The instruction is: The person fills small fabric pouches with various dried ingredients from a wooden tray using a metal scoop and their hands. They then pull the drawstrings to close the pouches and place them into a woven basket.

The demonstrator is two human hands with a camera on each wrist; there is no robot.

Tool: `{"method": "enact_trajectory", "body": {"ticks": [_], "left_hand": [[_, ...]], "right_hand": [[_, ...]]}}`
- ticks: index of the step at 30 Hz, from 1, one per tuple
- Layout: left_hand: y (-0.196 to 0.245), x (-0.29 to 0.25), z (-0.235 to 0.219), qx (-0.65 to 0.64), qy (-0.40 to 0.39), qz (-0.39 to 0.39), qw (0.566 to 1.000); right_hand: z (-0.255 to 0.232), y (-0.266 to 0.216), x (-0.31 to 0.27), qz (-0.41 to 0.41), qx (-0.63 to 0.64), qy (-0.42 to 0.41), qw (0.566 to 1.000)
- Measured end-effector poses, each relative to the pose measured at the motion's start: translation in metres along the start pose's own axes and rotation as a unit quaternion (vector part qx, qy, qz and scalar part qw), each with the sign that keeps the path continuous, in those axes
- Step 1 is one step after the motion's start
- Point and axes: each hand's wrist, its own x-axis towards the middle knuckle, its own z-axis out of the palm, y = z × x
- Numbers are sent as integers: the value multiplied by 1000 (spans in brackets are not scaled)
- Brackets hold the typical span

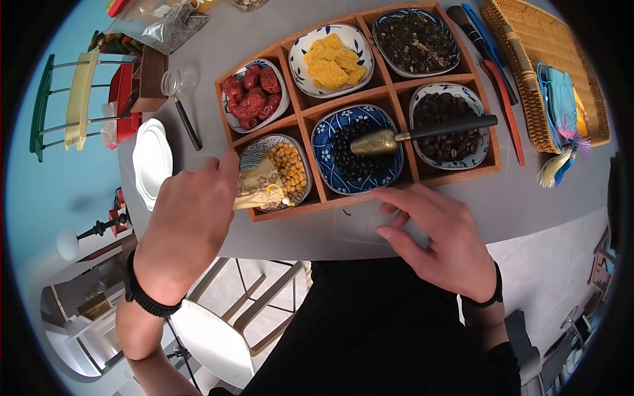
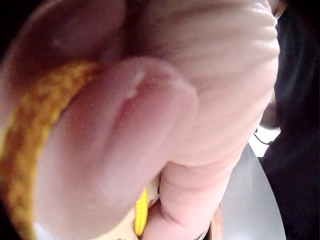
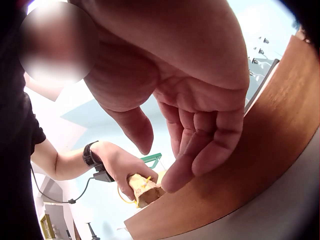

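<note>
My left hand (image 1: 195, 214) grips a small patterned cloth drawstring pouch (image 1: 254, 185) with a yellow cord. The pouch overlaps the bowl of yellow beans (image 1: 288, 168) at the near left of the wooden compartment tray (image 1: 356, 199). In the left wrist view, curled fingers (image 2: 120, 135) fill most of the picture, a yellow cord (image 2: 142, 212) beside them. My right hand (image 1: 432, 234) holds nothing, its fingers loosely bent, fingertips right at the tray's front edge. Closest to it is a blue bowl of black beans (image 1: 340, 158), where a brass scoop (image 1: 376, 143) lies with its handle across the coffee beans (image 1: 449, 109).
Red dates (image 1: 251, 99), yellow chunks (image 1: 333, 63) and dried dark leaves (image 1: 416, 43) fill the back bowls. White dishes (image 1: 152, 162) and a small strainer (image 1: 181, 105) lie left. Right are red tongs (image 1: 505, 112) and a wicker basket (image 1: 522, 72) with tasselled pouches.
</note>
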Motion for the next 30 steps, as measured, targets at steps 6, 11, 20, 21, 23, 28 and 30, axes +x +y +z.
{"method": "enact_trajectory", "body": {"ticks": [6, 11, 20, 21, 23, 28, 30], "left_hand": [[-6, -5, 9, -54, 37, -17, 998], [-21, -6, 24, -100, 59, -3, 993], [-41, -19, 102, -612, 166, -9, 773], [-37, -20, 107, -631, 181, -4, 754], [-26, -24, 112, -626, 195, -15, 755], [-18, -26, 117, -652, 222, 160, 707], [-12, -27, 118, -653, 225, 171, 702]], "right_hand": [[-1, -1, -2, 11, 1, -3, 1000], [-3, -7, -2, 19, -6, 8, 1000], [2, -16, -4, 17, -32, 5, 999], [2, -18, -3, 12, -32, 5, 999], [3, -25, -1, 0, -47, -22, 999], [8, -45, 17, -121, -64, -103, 985], [19, -58, 25, -132, -57, -149, 978]]}}
